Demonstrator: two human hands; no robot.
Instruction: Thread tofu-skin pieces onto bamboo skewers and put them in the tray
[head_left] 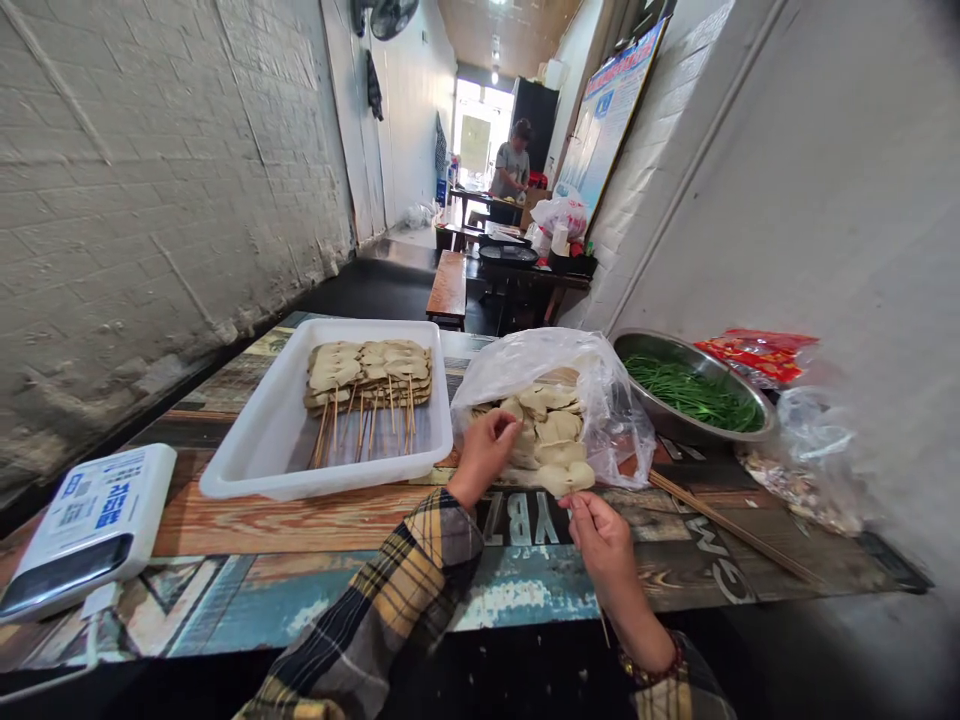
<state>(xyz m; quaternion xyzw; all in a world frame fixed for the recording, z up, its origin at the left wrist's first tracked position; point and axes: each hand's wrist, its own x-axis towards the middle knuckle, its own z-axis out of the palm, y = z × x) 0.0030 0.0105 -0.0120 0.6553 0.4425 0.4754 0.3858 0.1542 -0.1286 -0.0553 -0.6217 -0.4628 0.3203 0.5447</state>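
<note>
My left hand (486,450) is closed on a pale flat slice in the pile of slices (551,432) that lies in an open clear plastic bag (525,365). My right hand (600,535) pinches a thin bamboo skewer (602,622), its tip at the near edge of the pile. A white plastic tray (255,440) to the left holds rows of skewered slices (367,375) with their sticks pointing toward me.
A steel bowl of green stalks (694,395) stands at the right beside a red packet (757,352) and loose bamboo skewers (731,528). A white device (90,520) lies at the left table edge. A person (512,165) works at a far table.
</note>
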